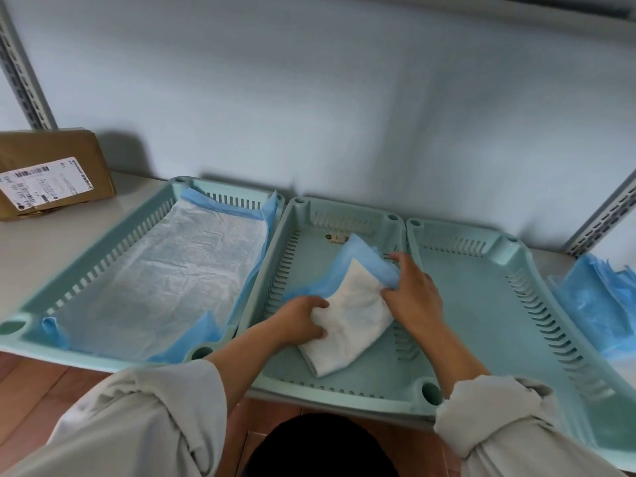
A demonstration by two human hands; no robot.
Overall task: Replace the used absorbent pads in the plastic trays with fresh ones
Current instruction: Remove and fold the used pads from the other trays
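Three pale green plastic trays are being seen side by side on a white shelf [44, 242], their long rims touching.

Left tray [103, 266] — lined with an opened absorbent pad [165, 270], white face up, blue backing folded up against the slotted walls at the corners.

Middle tray [296, 235] — a folded pad [347, 318] is being held inside it by both hands. White quilted side is showing toward the near end; blue backing is fanning out toward the far end and the left wall. The pad is lying across the tray floor at a slant.

Left hand [303, 320] — grip is being kept on the pad's left edge, fingers curled over the white layer, thumb on top. Right hand [414, 297] — grip is being closed on the pad's right edge where blue and white meet, fingers tucked around the fold. Both forearms are bare, with light grey sleeves [155, 418] pushed up.

A small tan label or tag [336, 238] is lying on the middle tray's floor near the far wall — detail too small to be read.

Right tray [516, 256] — bare floor showing.

A heap of blue pads [599, 304] is resting on the shelf just beside the right tray. A brown parcel [51, 170] with a white shipping label is sitting at the far left, well apart from the hands. Slotted metal uprights [20, 74] are standing at both ends against a pale wall.
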